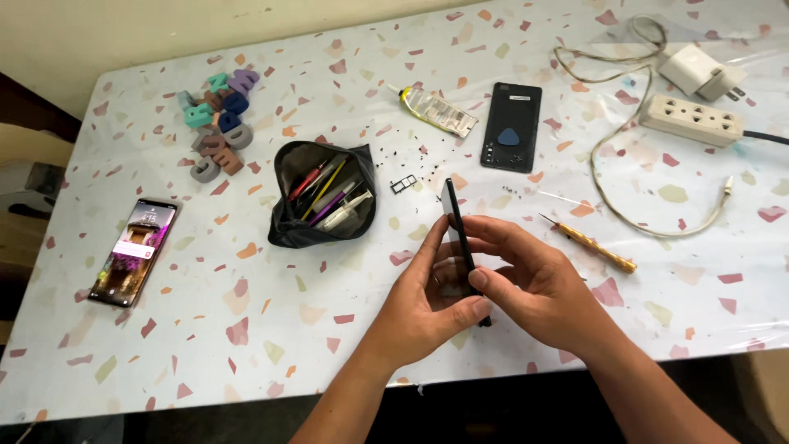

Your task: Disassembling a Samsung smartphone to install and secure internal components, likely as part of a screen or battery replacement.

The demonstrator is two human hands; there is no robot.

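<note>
We hold the black phone body [459,238] on edge above the table [246,329], left hand [427,300] and right hand [526,284] both clamped around it, seemingly pressing its edge, which calls for steady, even pressure.

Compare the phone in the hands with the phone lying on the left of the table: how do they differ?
1. The held phone stands on edge, gripped by the left hand and right hand; the left phone lies flat, untouched.
2. The left phone's screen is lit; the held phone shows only its dark, thin side.

Both are slim, dark, rectangular phones over the speckled table.
</note>
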